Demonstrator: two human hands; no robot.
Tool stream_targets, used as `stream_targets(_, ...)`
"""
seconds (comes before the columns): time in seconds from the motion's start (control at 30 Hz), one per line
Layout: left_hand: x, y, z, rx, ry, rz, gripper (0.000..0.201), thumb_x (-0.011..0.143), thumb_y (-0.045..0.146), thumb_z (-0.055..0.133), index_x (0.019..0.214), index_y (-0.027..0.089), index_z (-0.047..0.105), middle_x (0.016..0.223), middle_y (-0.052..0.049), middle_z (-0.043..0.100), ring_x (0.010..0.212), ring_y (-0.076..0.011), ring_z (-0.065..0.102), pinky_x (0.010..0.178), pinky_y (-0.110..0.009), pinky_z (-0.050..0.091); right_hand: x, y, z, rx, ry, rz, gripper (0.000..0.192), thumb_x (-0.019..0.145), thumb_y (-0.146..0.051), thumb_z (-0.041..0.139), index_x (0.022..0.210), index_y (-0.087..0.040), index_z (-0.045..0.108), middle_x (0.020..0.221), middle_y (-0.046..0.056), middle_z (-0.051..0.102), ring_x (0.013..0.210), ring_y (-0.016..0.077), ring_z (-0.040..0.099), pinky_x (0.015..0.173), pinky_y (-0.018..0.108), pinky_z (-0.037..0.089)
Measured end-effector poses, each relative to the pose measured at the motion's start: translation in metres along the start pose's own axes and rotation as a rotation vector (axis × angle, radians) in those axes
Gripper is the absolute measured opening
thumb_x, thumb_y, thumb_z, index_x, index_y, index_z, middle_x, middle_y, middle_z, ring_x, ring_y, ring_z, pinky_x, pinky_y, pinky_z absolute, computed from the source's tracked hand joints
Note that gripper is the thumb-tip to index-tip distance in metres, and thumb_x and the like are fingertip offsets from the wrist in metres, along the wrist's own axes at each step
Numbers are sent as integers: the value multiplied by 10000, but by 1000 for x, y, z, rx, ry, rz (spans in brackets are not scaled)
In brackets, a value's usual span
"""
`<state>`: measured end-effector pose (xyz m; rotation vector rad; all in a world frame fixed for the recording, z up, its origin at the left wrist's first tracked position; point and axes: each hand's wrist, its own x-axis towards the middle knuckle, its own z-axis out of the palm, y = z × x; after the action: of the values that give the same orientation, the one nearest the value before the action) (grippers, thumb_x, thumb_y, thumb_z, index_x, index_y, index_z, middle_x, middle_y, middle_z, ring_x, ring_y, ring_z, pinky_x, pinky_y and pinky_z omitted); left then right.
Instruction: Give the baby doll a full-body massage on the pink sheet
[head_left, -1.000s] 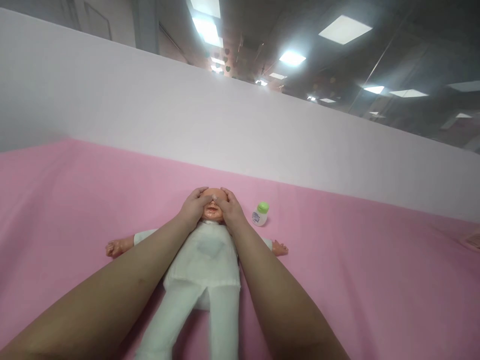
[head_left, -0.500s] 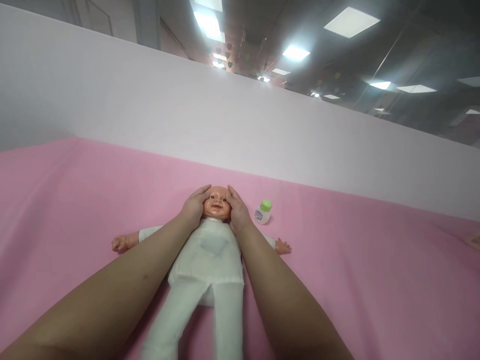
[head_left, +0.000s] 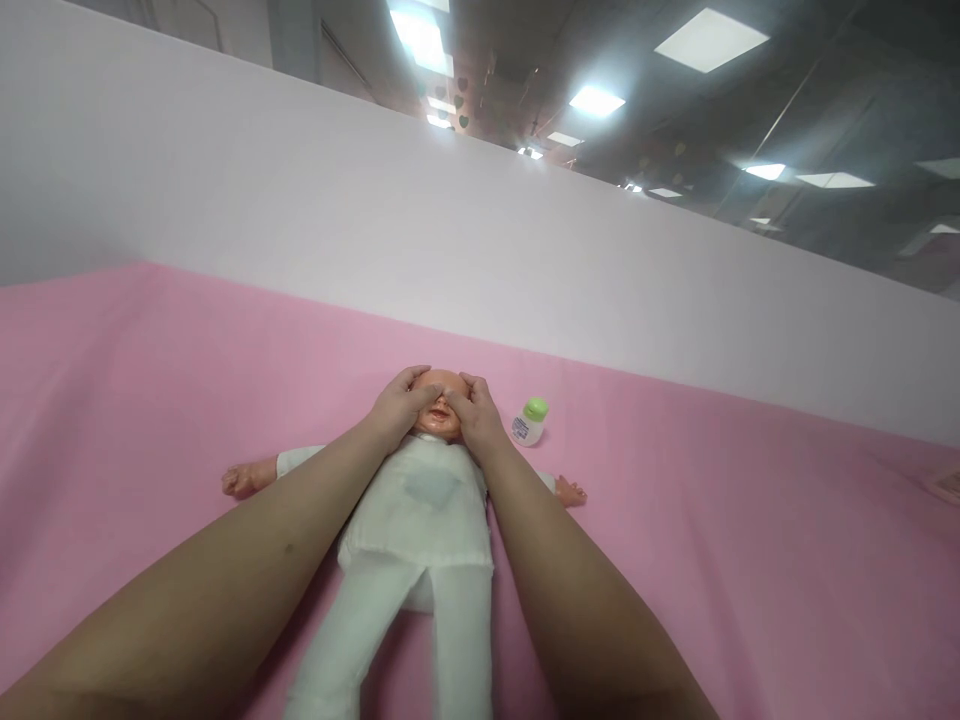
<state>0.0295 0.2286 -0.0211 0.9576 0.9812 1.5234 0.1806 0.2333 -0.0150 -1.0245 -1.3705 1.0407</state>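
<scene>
a doll [head_left: 424, 500] in white clothes lies on its back on a pink sheet [head_left: 712, 540], head away from the camera and legs toward it, arms spread out to either side. both hands rest on the doll's face: the left hand [head_left: 401, 405] covers the left side of the head and the right hand [head_left: 472, 410] covers the right side, with the thumbs or fingertips meeting over the eyes and upper cheeks, so only the forehead, nose and mouth show between them. the hands lie flat and pressed against the face rather than gripping it, close together and nearly touching over the nose. a small white bottle with a green cap [head_left: 531, 422] stands on the sheet just beside the right hand, near the doll's head. a white partition [head_left: 300, 190] rises behind the sheet.
</scene>
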Motion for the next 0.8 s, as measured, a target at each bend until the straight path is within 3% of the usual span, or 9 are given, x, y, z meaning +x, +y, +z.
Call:
stream_targets(0.13, 0, 1, 2, 27, -13, 0, 620, 688, 317, 849, 1276, 206, 689, 1220, -116, 708, 1090, -302, 675, 991, -438, 525, 0, -1, -5, -98, 2, -13, 578, 787, -506, 742, 1279, -259, 566, 1279, 45, 635, 1187, 243, 593, 1062, 383, 448)
stream_targets(0.47, -5, 10, 7, -19, -4, 1, 589, 678, 265, 821, 1254, 198, 710, 1140, -105, 737, 1007, -271, 704, 941, -411, 557, 7, 6, 4, 10, 13, 9, 586, 777, -523, 750, 1262, -248, 568, 1241, 49, 649, 1143, 241, 616, 1019, 390, 487)
stream_targets(0.8, -9, 17, 11, -99, 24, -12, 485, 724, 247, 722, 1205, 182, 724, 1055, -88, 742, 983, -256, 692, 925, -387, 560, 13, 15, 7, 454, -46, 127, 489, 741, -424, 772, 1177, -257, 625, 1201, 30, 679, 1151, 236, 620, 1059, 432, 483)
